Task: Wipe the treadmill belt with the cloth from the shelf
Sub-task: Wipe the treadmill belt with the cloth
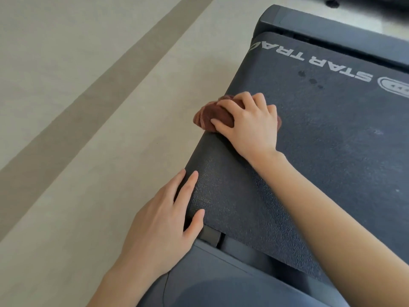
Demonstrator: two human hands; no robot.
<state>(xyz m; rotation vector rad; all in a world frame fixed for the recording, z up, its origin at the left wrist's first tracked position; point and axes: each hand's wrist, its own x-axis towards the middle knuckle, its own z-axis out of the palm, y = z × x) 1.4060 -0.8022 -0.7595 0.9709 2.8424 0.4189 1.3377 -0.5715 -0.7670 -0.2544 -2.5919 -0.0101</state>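
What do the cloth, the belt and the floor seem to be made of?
Cloth: soft brown towelling, judging by its ribbed, fuzzy folds. Belt: dark matt rubber or similar, with fine pebbled grain. Floor: pale, smooth hard tile or vinyl, perhaps; no weave shows.

Right grip [247, 125], arm stretched forward, curled fingers over the cloth [204, 117]; left grip [166, 220] lay flat, fingers straight.
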